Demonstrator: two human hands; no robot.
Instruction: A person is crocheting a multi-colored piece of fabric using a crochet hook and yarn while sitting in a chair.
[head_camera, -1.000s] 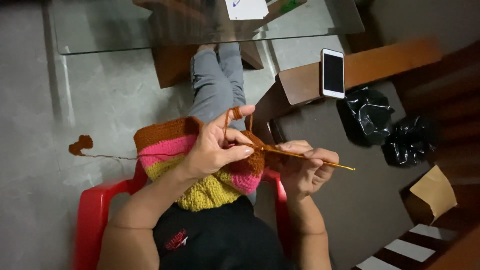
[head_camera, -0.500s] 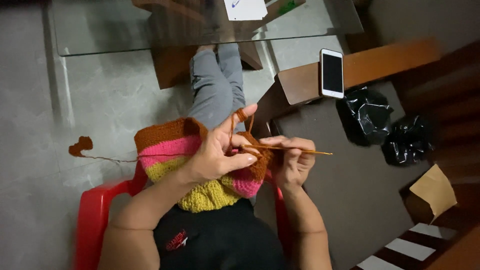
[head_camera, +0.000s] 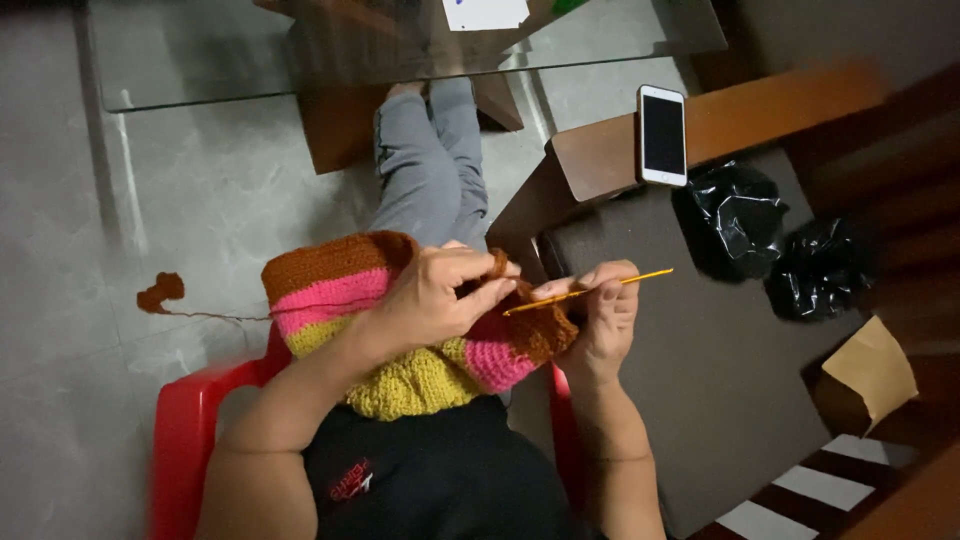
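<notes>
Striped crochet piece (head_camera: 400, 330) on lap, above red chair (head_camera: 185, 440). Left hand (head_camera: 430, 295) closed over piece's brown edge, fingers pinching it. Right hand (head_camera: 600, 315) just right of piece, curled shut around yellow hook (head_camera: 590, 291); phone (head_camera: 662, 134) well beyond.

Grey tiled floor (head_camera: 90, 200), glass table (head_camera: 250, 50), red plastic chair (head_camera: 185, 440), dim light
</notes>
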